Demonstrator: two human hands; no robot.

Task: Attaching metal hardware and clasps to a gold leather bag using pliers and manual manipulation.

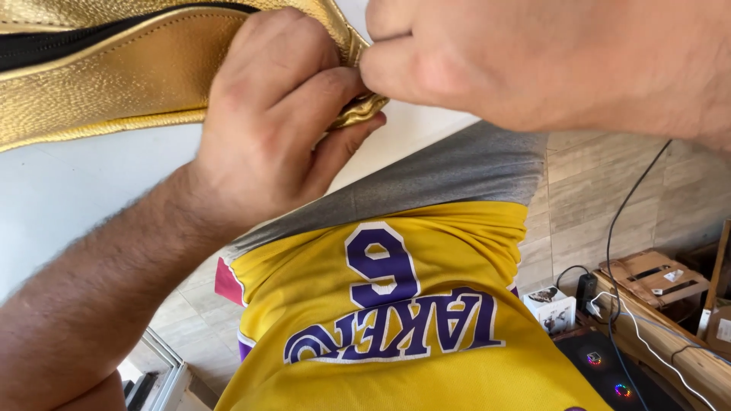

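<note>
Head view, bag: I see a gold textured bag (129, 76) across the top left, lying over a white tabletop (68, 190); its long axis runs left to right, a dark zipper line (46, 46) along its upper edge.
Head view, left hand: my left hand (274, 114) is curled shut round the bag's right-hand end, thumb under the gold edge, fingers over the top.
Head view, right hand: my right hand (548, 61) comes in from the upper right, thumb and forefinger pinched tight together at the same corner, touching the left hand's knuckles. Whether a zipper pull sits in that pinch I cannot tell; it is hidden.
Key relation: the bag stretches away leftward from both grips, so the zipper line leads left from the pinch; the right hand is nearer the zipper's end.
Edges: the table's edge passes just below the left wrist.
Room: left along the bag is open; below are my yellow jersey (396, 320), the tiled floor (601, 198) and cables (632, 221) at the right.
</note>
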